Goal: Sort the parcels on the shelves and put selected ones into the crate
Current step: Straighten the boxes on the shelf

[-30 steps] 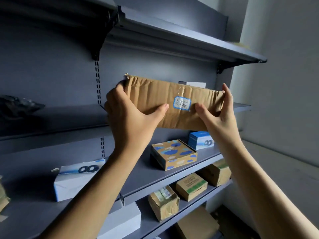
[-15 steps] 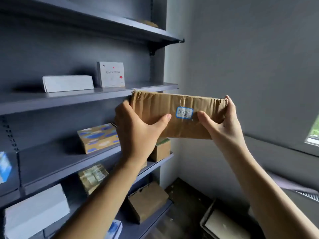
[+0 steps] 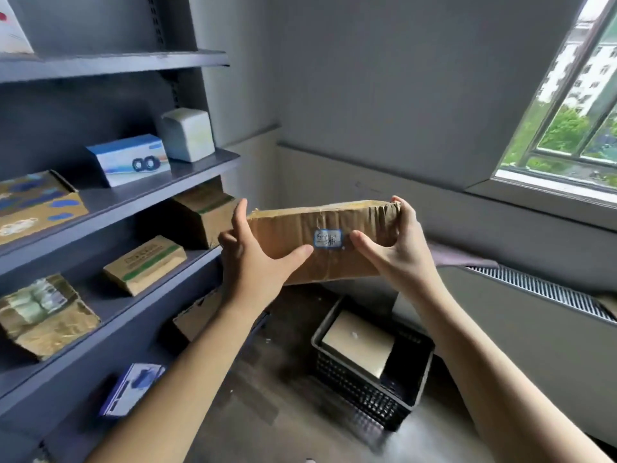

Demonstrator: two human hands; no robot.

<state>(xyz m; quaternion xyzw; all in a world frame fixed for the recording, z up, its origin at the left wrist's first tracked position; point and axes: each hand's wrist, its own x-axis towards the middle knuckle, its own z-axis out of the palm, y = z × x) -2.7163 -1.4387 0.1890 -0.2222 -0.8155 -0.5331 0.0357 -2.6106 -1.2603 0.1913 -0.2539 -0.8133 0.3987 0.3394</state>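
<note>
Grey shelves (image 3: 187, 172) at left, boxes on several levels. Black mesh crate (image 3: 360, 392) on the floor, lower centre, with one flat tan parcel (image 3: 359, 342) lying inside. Brown cardboard parcel (image 3: 334, 222) held in mid-air beside the shelves and above the crate, roughly level, wrinkled at its right end. Left hand (image 3: 255, 265) grips its left end, right hand (image 3: 397, 255) its right end. Fingers of both clamped on it, thumbs on near face. Small blue-edged label (image 3: 328, 238) between the thumbs.

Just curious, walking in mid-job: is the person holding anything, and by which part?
Yes: a brown cardboard parcel, held by its two short ends. The left hand grips the left end, the right hand the right end.
</note>
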